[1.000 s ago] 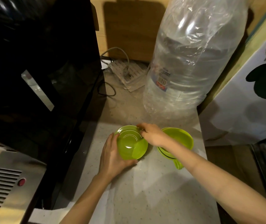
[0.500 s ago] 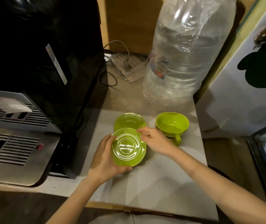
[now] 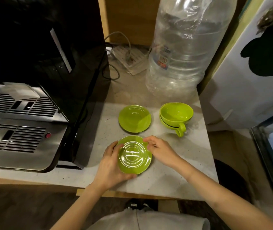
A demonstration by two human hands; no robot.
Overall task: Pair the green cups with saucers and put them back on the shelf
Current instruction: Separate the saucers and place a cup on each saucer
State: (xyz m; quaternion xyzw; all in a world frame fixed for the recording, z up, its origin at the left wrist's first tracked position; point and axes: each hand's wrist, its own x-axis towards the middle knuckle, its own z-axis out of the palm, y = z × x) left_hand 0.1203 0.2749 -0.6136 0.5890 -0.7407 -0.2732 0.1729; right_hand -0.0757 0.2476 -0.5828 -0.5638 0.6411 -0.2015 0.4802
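Observation:
A green saucer (image 3: 134, 155) is near the counter's front edge, with my left hand (image 3: 111, 165) curled around its left and lower rim. My right hand (image 3: 160, 151) pinches its upper right rim with the fingertips. A second green saucer (image 3: 134, 118) lies flat on the counter behind it. To the right, two green cups (image 3: 176, 114) sit nested one inside the other, the handle pointing toward me.
A black and steel coffee machine (image 3: 33, 97) fills the left side. A large clear water bottle (image 3: 182, 47) stands at the back right, a power strip (image 3: 129, 58) behind. The grey counter (image 3: 178, 163) ends at the right, next to a white cabinet (image 3: 248, 80).
Both hands have drawn one saucer off the stack and toward me, leaving the other saucer behind on the counter. The view has pulled back.

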